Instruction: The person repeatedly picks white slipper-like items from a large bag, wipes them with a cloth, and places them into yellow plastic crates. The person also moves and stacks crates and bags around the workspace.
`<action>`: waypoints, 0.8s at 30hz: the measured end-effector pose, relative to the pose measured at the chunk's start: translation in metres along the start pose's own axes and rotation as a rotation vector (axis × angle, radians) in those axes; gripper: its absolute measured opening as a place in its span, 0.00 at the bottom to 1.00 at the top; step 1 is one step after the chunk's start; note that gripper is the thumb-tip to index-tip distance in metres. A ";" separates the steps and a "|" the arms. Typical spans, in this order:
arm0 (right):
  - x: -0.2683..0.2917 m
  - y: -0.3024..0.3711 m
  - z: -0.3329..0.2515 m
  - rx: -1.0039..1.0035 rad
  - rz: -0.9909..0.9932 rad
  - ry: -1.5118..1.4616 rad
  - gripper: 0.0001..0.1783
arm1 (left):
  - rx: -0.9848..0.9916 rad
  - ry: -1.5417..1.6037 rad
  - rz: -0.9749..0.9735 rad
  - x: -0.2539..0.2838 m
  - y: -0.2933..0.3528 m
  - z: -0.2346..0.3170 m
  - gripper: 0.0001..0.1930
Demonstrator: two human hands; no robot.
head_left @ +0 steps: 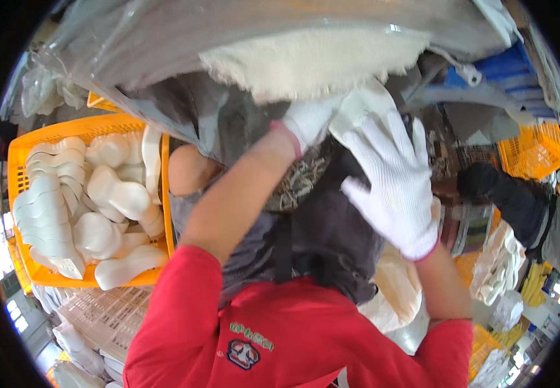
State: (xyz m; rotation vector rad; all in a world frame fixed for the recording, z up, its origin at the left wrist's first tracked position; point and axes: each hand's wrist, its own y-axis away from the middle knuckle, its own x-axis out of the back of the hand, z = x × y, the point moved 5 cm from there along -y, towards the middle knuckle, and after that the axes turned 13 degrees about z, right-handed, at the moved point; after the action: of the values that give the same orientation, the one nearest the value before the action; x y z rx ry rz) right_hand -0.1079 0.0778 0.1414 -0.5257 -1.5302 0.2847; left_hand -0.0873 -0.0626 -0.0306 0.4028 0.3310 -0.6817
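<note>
A smooth white curved piece (362,107) is up against the lower edge of a fuzzy cream pad (312,61). My left hand (310,123), in a white knit glove, grips the piece from its left side; its fingertips are hidden. My right hand (390,171), gloved the same way, lies over the near right end of the piece. Its fingers are spread and stretched out, with the thumb standing apart to the left. Grey sheeting (144,45) hangs over and around the pad.
On the left, an orange basket (89,282) holds several similar white curved pieces (121,194). Loose shreds (299,184) lie below my left wrist. To the right are another orange basket (534,152) and a person in dark clothes (509,200). A cream bag (393,291) stands beside my right forearm.
</note>
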 end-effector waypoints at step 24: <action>-0.094 -0.005 -0.058 -0.617 0.266 -0.635 0.14 | -0.002 -0.499 0.458 0.101 0.010 -0.003 0.20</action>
State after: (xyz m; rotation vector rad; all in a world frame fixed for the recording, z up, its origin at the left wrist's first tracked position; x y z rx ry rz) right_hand -0.0550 0.0186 0.0640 -1.2145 -2.1781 0.1834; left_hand -0.0072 -0.1084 -0.0735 0.2798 -0.2314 -0.3127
